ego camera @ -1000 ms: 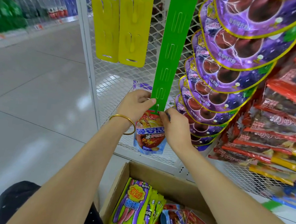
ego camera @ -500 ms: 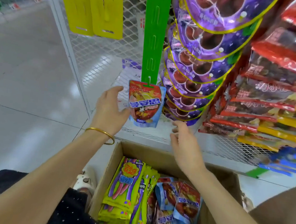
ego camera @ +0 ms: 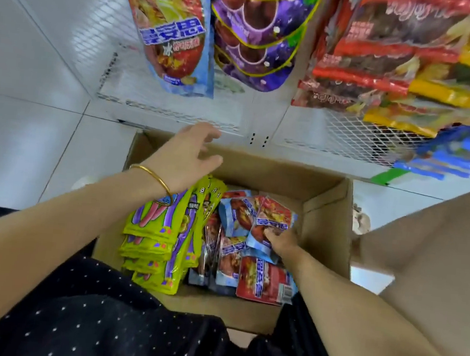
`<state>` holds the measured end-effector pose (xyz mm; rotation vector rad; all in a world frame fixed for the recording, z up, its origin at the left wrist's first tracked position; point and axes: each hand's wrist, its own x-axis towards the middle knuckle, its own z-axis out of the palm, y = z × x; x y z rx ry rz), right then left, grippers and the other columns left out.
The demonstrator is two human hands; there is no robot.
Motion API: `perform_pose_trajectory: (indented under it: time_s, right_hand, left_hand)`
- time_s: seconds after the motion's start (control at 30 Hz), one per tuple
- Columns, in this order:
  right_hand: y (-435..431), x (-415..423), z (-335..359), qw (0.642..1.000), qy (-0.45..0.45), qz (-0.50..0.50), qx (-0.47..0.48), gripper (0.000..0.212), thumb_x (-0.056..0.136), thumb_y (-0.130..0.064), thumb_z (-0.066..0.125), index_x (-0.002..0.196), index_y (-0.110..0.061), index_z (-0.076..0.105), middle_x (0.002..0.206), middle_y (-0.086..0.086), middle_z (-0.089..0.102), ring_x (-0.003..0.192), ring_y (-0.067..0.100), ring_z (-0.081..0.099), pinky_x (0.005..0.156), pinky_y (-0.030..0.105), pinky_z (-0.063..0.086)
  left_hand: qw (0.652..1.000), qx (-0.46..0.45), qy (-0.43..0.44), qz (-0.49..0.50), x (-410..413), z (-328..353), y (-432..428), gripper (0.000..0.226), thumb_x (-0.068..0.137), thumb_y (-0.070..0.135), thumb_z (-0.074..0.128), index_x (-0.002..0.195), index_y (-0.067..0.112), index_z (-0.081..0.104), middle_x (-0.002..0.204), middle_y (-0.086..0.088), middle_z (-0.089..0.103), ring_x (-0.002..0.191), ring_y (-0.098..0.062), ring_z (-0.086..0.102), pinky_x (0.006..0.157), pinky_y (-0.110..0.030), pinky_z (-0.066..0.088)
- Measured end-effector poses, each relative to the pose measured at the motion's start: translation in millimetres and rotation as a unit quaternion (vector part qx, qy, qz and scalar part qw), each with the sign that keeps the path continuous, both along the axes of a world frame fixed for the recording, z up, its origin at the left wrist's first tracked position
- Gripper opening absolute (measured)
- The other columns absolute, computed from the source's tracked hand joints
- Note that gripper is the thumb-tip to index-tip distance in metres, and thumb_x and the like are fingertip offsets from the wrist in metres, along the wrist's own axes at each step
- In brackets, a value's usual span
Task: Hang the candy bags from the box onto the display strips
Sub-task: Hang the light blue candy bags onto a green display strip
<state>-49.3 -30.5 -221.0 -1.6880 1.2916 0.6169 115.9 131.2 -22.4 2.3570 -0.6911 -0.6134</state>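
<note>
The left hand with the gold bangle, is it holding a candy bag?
No, the left hand hovers open above the box, holding nothing; only the right hand grips a bag.

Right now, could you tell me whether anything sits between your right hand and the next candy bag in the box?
Nothing visible does. The right hand already pinches a red-and-blue candy bag on top of the pile in the box. The left hand hovers open above the box's far edge, clear of it.
</note>
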Motion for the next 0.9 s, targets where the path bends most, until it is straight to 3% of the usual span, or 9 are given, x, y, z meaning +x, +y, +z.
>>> perform_pose_trajectory:
  time_s: [0.13,0.27,0.37,0.4,0.47,0.6,0.73,0.8,0.9]
  right_hand:
    - [3.4,0.9,-26.6,0.997,0.039,-0.073,0.012,0.084,0.078,-0.056,0.063,0.137,-0.003,0.033,0.128,0.012,0.051,0.117,0.033,0.052,0.099,0.038,0.044]
    - [0.8,1.4,-44.1,0.992,0.061,-0.112,-0.025,0.082,0.048,-0.068,0.074,0.112,-0.019,0.058,0.114,0.003,0.060,0.101,0.027,0.059,0.091,0.038,0.050]
    - [-6.8,-7.0,-85.0,0.985,0.076,-0.157,-0.004,0.109,0.019,-0.072,0.079,0.111,-0.017,0.058,0.114,0.002,0.061,0.102,0.028,0.060,0.089,0.040,0.050]
    - [-8.4,-3.6,-85.7,0.981,0.063,-0.182,0.022,0.109,0.020,-0.069,0.082,0.112,-0.016,0.057,0.114,0.002,0.062,0.102,0.028,0.060,0.090,0.041,0.050]
    - [-14.2,-0.9,-87.8,0.968,0.013,-0.238,0.082,0.074,0.053,-0.047,0.086,0.110,-0.012,0.056,0.110,0.003,0.060,0.102,0.027,0.060,0.088,0.035,0.048]
    - [-3.3,14.5,-11.0,0.934,-0.027,-0.281,0.220,0.042,0.081,-0.020,0.072,0.117,-0.004,0.057,0.123,0.001,0.056,0.106,0.021,0.054,0.098,0.038,0.043]
    - [-0.5,15.7,30.9,0.905,-0.053,-0.237,0.350,0.043,0.070,-0.013,0.078,0.110,-0.007,0.063,0.113,0.011,0.067,0.103,0.030,0.064,0.089,0.051,0.050]
    - [-2.5,18.3,53.2,0.906,-0.089,-0.172,0.377,0.035,0.070,-0.009,0.076,0.103,-0.009,0.064,0.097,0.010,0.072,0.086,0.026,0.069,0.076,0.043,0.055]
    - [0.3,28.3,78.9,0.895,-0.177,-0.090,0.401,0.027,0.079,-0.001,0.068,0.105,-0.006,0.063,0.098,0.012,0.070,0.080,0.022,0.068,0.077,0.036,0.056]
  left_hand:
    - [1.000,0.018,0.018,0.013,3.7,-5.5,0.1,0.043,0.091,0.023,0.055,0.131,0.015,0.044,0.132,-0.005,0.050,0.107,-0.013,0.055,0.087,-0.026,0.041]
    - [0.999,0.018,0.033,0.021,4.9,-11.5,0.4,0.040,0.090,0.021,0.055,0.129,0.014,0.047,0.132,-0.003,0.050,0.107,-0.013,0.056,0.092,-0.028,0.043]
    - [0.999,0.018,0.037,0.026,5.2,-12.6,-2.0,0.039,0.092,0.022,0.053,0.129,0.014,0.047,0.131,-0.003,0.051,0.107,-0.012,0.054,0.096,-0.031,0.043]
    - [0.999,0.017,0.038,0.028,5.5,-12.7,-3.0,0.038,0.092,0.023,0.052,0.129,0.013,0.047,0.131,-0.003,0.051,0.107,-0.012,0.053,0.096,-0.032,0.043]
    - [0.999,0.019,0.038,0.027,6.0,-12.5,-5.4,0.038,0.093,0.023,0.051,0.129,0.013,0.046,0.132,-0.003,0.051,0.109,-0.012,0.052,0.096,-0.034,0.044]
    - [0.998,0.035,0.045,0.006,5.2,-12.3,-11.2,0.040,0.093,0.021,0.052,0.131,0.010,0.045,0.133,-0.007,0.051,0.115,-0.017,0.052,0.098,-0.029,0.040]
    - [0.993,0.072,0.098,0.004,1.1,-18.6,-13.4,0.048,0.091,0.021,0.055,0.135,0.007,0.041,0.136,-0.011,0.048,0.121,-0.022,0.050,0.100,-0.031,0.040]
    - [0.987,0.095,0.123,0.027,0.3,-20.5,-13.2,0.058,0.090,0.025,0.058,0.137,0.002,0.034,0.136,-0.016,0.047,0.118,-0.027,0.051,0.098,-0.038,0.044]
    - [0.974,0.101,0.181,0.096,0.7,-17.5,-11.8,0.071,0.085,0.032,0.065,0.138,0.001,0.030,0.119,-0.016,0.054,0.096,-0.028,0.060,0.086,-0.044,0.053]
